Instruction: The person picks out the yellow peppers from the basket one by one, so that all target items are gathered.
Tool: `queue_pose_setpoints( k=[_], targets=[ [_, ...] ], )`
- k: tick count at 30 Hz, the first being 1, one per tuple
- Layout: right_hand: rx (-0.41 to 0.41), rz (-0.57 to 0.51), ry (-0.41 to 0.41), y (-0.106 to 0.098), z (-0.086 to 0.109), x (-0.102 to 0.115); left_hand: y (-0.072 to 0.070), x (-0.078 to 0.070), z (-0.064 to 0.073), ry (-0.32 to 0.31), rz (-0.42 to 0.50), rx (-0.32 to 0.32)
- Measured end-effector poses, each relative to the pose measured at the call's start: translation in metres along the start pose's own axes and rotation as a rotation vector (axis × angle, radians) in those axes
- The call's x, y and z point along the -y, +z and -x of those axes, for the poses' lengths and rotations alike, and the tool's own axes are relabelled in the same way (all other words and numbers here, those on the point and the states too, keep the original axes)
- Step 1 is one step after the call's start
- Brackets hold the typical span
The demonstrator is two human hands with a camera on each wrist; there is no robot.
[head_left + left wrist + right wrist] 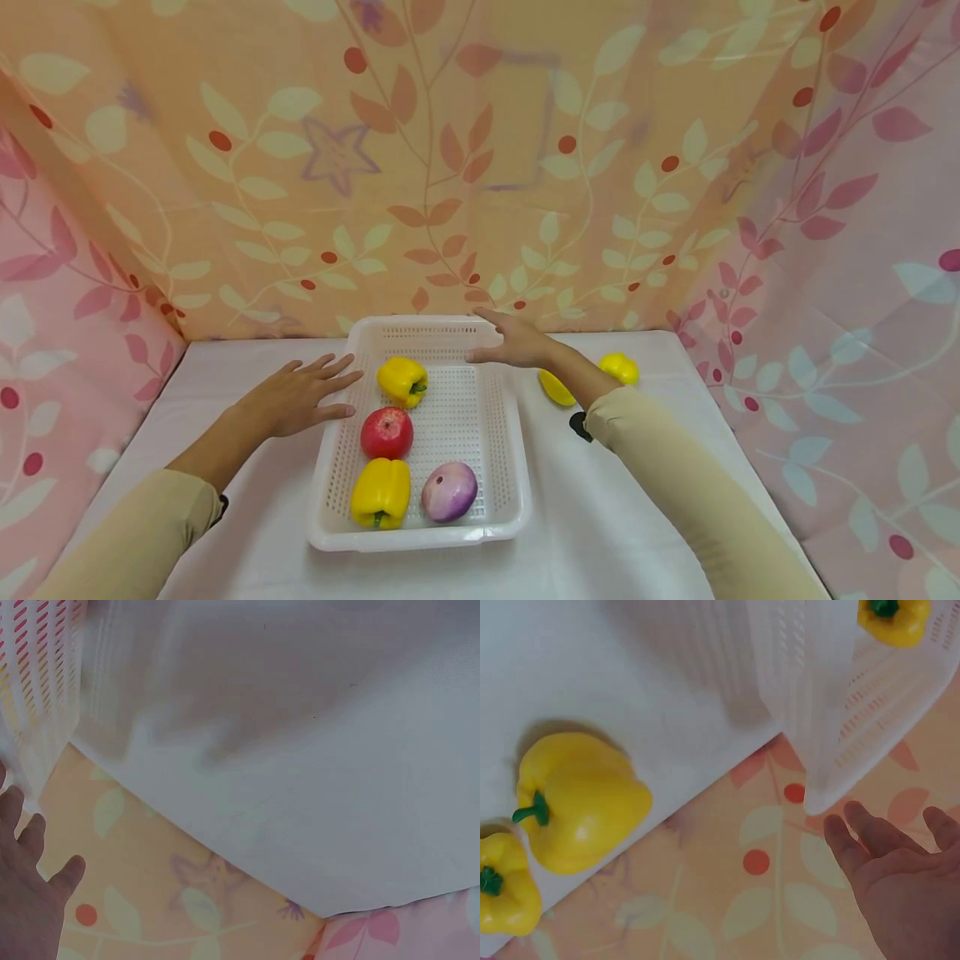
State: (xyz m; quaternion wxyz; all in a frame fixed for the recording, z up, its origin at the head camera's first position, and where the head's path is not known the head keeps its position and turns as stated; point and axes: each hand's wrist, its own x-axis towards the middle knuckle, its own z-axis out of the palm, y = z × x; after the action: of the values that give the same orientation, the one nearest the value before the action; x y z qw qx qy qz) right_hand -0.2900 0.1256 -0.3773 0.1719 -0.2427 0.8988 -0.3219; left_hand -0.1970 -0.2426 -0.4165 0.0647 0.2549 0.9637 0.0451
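A white perforated plastic basket (420, 540) stands on the table between both hands. Inside, along its left side, are a yellow bell pepper (400, 379), a red round fruit (387, 433) and a second yellow bell pepper (381, 492). To their right lies a round purple-and-white vegetable (450, 492). The left hand (296, 396), palm down with fingers spread, hovers at the basket's left rim. Fingers apart and holding nothing, the right hand (517, 340) reaches over the back right corner; in the right wrist view its fingertips (836, 825) are close to the rim.
Right of the basket, two more yellow bell peppers lie on the white-covered table, one (557, 388) partly hidden by the right forearm, the other (619, 367) farther right. A floral curtain (450, 167) rises behind the table's back edge, with pink floral cloth at both sides.
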Motion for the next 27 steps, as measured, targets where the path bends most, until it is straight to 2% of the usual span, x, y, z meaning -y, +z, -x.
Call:
queue_pose_setpoints(
  k=[18,27],
  targets=[
    [0.113,0.093,0.015,0.07,-0.034,0.022,0.0,0.002,0.0,0.009,-0.013,-0.003],
    [0.124,0.034,0.028,0.086,-0.043,0.036,0.0,0.001,-0.001,-0.006,0.0,0.011]
  ],
)
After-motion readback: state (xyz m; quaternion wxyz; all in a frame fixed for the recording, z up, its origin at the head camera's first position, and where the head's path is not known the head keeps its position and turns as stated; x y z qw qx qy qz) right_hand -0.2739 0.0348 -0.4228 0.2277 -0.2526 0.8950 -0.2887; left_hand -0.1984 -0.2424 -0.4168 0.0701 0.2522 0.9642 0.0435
